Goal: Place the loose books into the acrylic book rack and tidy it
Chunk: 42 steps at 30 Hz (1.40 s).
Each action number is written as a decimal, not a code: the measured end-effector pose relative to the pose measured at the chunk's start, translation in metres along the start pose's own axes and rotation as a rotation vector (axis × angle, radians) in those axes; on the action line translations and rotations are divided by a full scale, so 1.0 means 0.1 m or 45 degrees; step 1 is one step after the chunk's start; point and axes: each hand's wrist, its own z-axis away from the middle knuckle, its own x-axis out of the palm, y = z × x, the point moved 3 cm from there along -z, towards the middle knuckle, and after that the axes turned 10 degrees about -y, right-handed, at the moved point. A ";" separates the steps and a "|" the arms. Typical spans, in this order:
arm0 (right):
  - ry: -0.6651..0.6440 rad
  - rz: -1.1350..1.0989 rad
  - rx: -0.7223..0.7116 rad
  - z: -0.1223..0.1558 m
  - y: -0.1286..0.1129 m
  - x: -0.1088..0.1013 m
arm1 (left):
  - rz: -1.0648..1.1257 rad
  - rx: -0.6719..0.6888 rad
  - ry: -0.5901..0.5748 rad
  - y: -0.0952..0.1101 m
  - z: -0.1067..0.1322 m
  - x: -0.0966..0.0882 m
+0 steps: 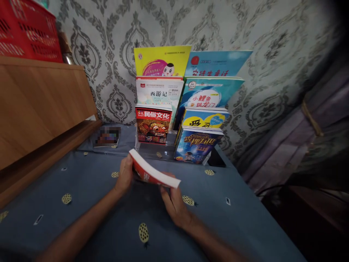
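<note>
Book (152, 171) at centre frame, and we see both hands on it: left hand (124, 175) wrapped round its upper-left end, right hand (174, 203) gripping the lower-right corner from beneath. Its long axis slants from upper left to lower right, white page edges up, just below the display rack (170, 139).
</note>
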 end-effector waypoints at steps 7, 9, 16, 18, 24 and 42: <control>0.222 0.018 -0.042 -0.62 0.08 -0.27 | 0.097 0.276 -0.030 0.38 -0.56 0.25; 0.302 0.073 -0.113 -0.86 0.06 -0.39 | 0.167 0.393 -0.001 0.47 -0.73 0.29; 0.360 0.174 -0.168 -1.22 0.11 -0.50 | 0.145 0.537 0.075 0.43 -1.02 0.30; 0.315 0.173 -0.152 -1.21 0.16 -0.47 | 0.160 0.510 0.109 0.33 -1.06 0.27; 0.263 0.163 -0.163 -1.23 0.20 -0.42 | 0.218 0.464 0.092 0.20 -1.15 0.20; 0.151 0.142 -0.042 -1.33 0.14 -0.44 | 0.373 0.441 0.028 0.17 -1.28 0.15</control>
